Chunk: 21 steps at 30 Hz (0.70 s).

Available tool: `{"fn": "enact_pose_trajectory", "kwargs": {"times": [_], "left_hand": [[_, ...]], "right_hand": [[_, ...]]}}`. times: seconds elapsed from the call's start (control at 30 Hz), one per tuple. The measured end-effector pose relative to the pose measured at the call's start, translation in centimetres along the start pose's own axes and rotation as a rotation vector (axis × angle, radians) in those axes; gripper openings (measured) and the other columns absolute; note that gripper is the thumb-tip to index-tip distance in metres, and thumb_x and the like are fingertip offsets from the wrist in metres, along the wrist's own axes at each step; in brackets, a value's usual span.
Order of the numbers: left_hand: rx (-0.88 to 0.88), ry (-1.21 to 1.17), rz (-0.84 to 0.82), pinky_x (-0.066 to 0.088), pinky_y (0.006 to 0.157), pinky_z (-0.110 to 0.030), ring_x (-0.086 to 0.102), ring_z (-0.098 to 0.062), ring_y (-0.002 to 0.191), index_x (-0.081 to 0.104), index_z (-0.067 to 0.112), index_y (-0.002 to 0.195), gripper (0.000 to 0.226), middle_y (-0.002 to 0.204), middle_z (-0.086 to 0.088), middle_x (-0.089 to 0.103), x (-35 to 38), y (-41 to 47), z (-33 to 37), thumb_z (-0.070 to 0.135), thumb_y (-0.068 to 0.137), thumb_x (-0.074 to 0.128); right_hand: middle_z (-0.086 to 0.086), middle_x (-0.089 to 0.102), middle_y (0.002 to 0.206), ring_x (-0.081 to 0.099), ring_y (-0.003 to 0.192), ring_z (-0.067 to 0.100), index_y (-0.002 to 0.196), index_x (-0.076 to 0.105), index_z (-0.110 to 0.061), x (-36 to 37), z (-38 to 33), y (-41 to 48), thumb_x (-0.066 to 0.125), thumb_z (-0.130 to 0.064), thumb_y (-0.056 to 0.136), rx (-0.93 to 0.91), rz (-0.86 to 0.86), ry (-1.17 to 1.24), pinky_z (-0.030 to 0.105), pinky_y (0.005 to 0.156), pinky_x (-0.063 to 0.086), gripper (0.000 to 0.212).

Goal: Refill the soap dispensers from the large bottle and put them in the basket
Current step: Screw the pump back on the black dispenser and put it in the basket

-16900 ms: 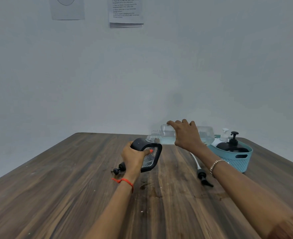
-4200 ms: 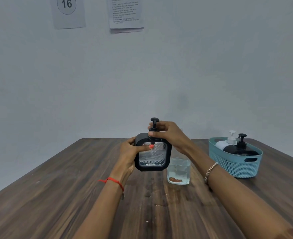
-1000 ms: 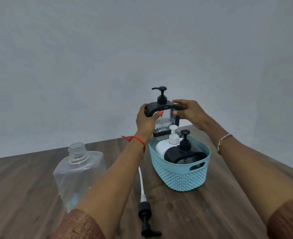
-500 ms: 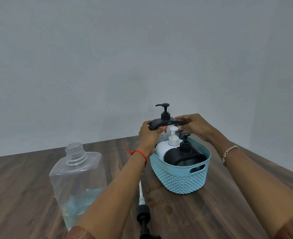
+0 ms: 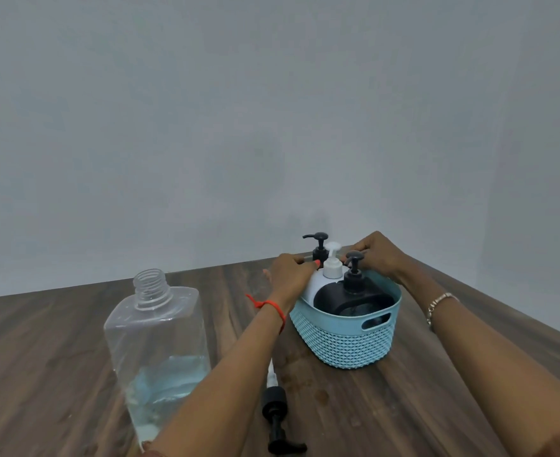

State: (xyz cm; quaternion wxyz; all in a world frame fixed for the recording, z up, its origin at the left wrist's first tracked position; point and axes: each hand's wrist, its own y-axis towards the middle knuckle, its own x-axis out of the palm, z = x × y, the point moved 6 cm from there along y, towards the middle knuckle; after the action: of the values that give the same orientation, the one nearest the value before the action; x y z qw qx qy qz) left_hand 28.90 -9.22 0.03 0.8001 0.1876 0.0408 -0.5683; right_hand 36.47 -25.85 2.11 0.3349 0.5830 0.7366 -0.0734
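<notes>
Two hands set a black pump-topped soap dispenser (image 5: 320, 249) into the 12 o'clock end of a teal woven-pattern plastic basket (image 5: 344, 341) on a dark wood-grain tabletop (image 5: 58, 357). The left hand (image 5: 290, 270) curls round the dispenser's shoulder from 9 o'clock and the right hand (image 5: 379, 257) grips it from 3 o'clock, so both are clamped on it. Its body is hidden behind them, and whether its base rests on the basket floor cannot be told.

In front of it in the basket stand a white pump dispenser (image 5: 332, 270) and, at the 6 o'clock end, a squat black dispenser (image 5: 351, 293). At 8 o'clock from the basket a large clear plastic bottle (image 5: 158, 341) stands upright and uncapped, with pale blue liquid low in it. A black pump head with a white tube (image 5: 273, 402), likely the bottle's own, lies flat on the tabletop at 7 o'clock from the basket.

The step in hand appears to be placing the last refilled dispenser. The next move calls for seating it upright behind the white one without knocking the pumps, then letting go with both hands.
</notes>
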Motion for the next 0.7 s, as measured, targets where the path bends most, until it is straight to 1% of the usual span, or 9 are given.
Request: {"fn": "enact_pose_trajectory", "kwargs": {"times": [0.1, 0.2, 0.3, 0.37, 0.43, 0.47, 0.53, 0.63, 0.7], "left_hand": [[-0.004, 0.057, 0.008, 0.045, 0.09, -0.04, 0.045, -0.017, 0.079, 0.053, 0.013, 0.074, 0.014, 0.078, -0.008, 0.051, 0.1, -0.2, 0.0, 0.014, 0.087, 0.057], [0.019, 0.163, 0.033, 0.031, 0.108, -0.051, 0.042, -0.025, 0.073, 0.037, 0.012, 0.057, 0.036, 0.061, -0.003, 0.041, 0.1, -0.4, -0.1, 0.013, 0.09, 0.051], [0.06, 0.226, 0.001, 0.012, 0.117, -0.049, 0.052, -0.041, 0.104, 0.033, 0.011, 0.057, 0.039, 0.065, -0.004, 0.046, 0.3, -0.8, 0.0, 0.014, 0.094, 0.045], [0.065, 0.248, -0.034, 0.009, 0.118, -0.049, 0.043, -0.039, 0.125, 0.043, 0.011, 0.064, 0.033, 0.097, -0.016, 0.061, 0.5, -1.0, -0.1, 0.017, 0.096, 0.043], [0.063, 0.261, -0.05, 0.009, 0.118, -0.048, 0.023, -0.032, 0.142, 0.059, 0.018, 0.084, 0.022, 0.143, -0.018, 0.045, 0.5, -1.3, -0.2, 0.022, 0.098, 0.043], [0.071, 0.26, -0.055, 0.009, 0.118, -0.048, 0.015, -0.027, 0.146, 0.062, 0.013, 0.107, 0.024, 0.151, -0.014, 0.033, 0.3, -1.6, -0.1, 0.024, 0.098, 0.042], [0.08, 0.241, -0.043, 0.009, 0.119, -0.044, 0.013, -0.023, 0.146, 0.046, 0.005, 0.135, 0.043, 0.155, -0.01, 0.026, -0.3, -2.1, 0.0, 0.027, 0.099, 0.042], [0.082, 0.246, -0.021, 0.014, 0.117, -0.034, 0.019, -0.022, 0.145, 0.038, 0.005, 0.142, 0.05, 0.155, -0.009, 0.026, -1.5, -3.2, 0.8, 0.029, 0.098, 0.043], [0.082, 0.255, -0.012, 0.016, 0.117, -0.034, 0.02, -0.023, 0.144, 0.035, 0.006, 0.143, 0.052, 0.155, -0.01, 0.027, -2.3, -3.9, 1.8, 0.03, 0.098, 0.043]], "right_hand": [[0.031, 0.066, 0.101, 0.05, 0.077, 0.021, 0.065, 0.074, -0.026, 0.0, -0.2, -0.2, 0.056, 0.012, 0.069, 0.005, -0.038, -0.032, 0.032, 0.072, 0.043, 0.042], [0.034, 0.062, 0.103, 0.044, 0.077, 0.02, 0.057, 0.072, -0.035, -0.2, -0.3, -0.6, 0.053, 0.009, 0.069, 0.011, -0.051, -0.05, 0.03, 0.07, 0.036, 0.05], [0.034, 0.063, 0.101, 0.043, 0.075, 0.02, 0.056, 0.071, -0.037, -0.1, -0.6, -1.1, 0.05, 0.01, 0.07, 0.017, -0.071, -0.059, 0.028, 0.067, 0.035, 0.053], [0.034, 0.063, 0.102, 0.043, 0.076, 0.022, 0.065, 0.072, -0.034, 0.0, -0.9, -1.5, 0.049, 0.011, 0.072, 0.027, -0.096, -0.063, 0.029, 0.067, 0.036, 0.051], [0.035, 0.063, 0.102, 0.047, 0.075, 0.022, 0.085, 0.075, -0.019, 0.0, -0.9, -1.8, 0.048, 0.013, 0.076, 0.061, -0.119, -0.041, 0.027, 0.065, 0.041, 0.043], [0.034, 0.064, 0.101, 0.051, 0.075, 0.021, 0.096, 0.074, -0.009, -0.1, -1.0, -1.9, 0.048, 0.013, 0.078, 0.086, -0.116, -0.016, 0.025, 0.065, 0.044, 0.038], [0.029, 0.065, 0.102, 0.058, 0.082, 0.021, 0.105, 0.068, 0.002, -0.5, -1.3, -2.1, 0.049, 0.012, 0.082, 0.12, -0.059, 0.06, 0.023, 0.068, 0.049, 0.031], [0.022, 0.066, 0.106, 0.064, 0.101, 0.027, 0.108, 0.064, 0.0, -1.9, -2.7, -2.6, 0.05, 0.002, 0.09, 0.094, 0.132, 0.241, 0.032, 0.081, 0.052, 0.023], [0.02, 0.066, 0.106, 0.064, 0.099, 0.024, 0.111, 0.063, 0.0, -2.9, -4.5, -3.2, 0.051, -0.003, 0.092, 0.025, 0.243, 0.341, 0.034, 0.086, 0.052, 0.023]]}}
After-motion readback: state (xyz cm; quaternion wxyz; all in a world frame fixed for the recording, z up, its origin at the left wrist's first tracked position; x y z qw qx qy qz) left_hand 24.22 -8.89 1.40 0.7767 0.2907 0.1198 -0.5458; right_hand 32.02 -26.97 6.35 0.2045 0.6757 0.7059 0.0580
